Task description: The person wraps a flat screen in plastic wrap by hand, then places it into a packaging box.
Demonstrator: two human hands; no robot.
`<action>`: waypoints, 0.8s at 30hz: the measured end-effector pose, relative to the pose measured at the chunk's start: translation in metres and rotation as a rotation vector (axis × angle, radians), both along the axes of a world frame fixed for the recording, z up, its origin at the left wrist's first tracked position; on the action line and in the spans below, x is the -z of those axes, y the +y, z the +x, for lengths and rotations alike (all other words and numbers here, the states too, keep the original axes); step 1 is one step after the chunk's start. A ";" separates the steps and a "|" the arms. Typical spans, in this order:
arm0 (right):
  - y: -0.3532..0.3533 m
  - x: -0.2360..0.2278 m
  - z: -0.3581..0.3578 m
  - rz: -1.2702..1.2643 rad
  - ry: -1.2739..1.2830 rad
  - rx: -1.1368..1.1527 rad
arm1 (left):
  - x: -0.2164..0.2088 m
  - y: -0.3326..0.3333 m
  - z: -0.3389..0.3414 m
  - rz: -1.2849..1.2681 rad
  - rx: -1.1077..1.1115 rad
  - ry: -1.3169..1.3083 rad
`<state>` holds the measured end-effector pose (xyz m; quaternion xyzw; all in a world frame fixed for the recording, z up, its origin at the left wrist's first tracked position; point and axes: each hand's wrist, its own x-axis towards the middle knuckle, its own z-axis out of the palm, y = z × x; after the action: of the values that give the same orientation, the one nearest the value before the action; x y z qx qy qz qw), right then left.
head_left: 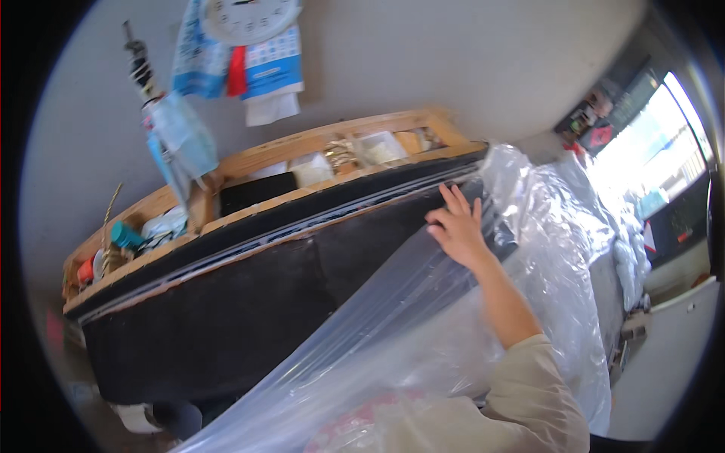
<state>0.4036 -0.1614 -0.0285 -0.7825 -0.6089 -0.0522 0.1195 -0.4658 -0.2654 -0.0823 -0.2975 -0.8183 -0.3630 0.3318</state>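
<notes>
My right hand point(458, 230) reaches in from the lower right over the black work surface. Its thumb and forefinger are closed at the edge of a clear plastic sheet point(362, 332), while the other fingers stretch out toward the back of the bench. From there the sheet slants taut down to the lower left, partly covering the black surface point(226, 325). A crumpled mass of clear plastic point(563, 241) lies beside my forearm on the right. My left hand is outside the picture.
Behind the surface runs a metal strip point(279, 240) and a wooden tray point(302, 147) with small white boxes, a golden coil, a black flat piece and a teal roll point(127, 235). A clock point(251, 19) hangs above. A bright window point(657, 151) stands far right.
</notes>
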 end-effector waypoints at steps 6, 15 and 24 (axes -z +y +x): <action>0.031 -0.042 0.055 1.001 0.537 0.158 | -0.027 0.096 -0.006 0.597 0.500 -1.416; 0.068 0.067 0.162 0.559 0.574 0.445 | -0.030 0.302 0.168 -0.216 0.308 -0.365; 0.015 0.055 0.241 0.399 0.952 0.448 | -0.028 0.333 0.171 -0.174 0.285 -0.399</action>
<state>0.6441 -0.1460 -0.0840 -0.7922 -0.2849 0.1682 0.5128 -0.2945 0.0672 -0.0546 -0.3597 -0.8456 -0.3858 0.0821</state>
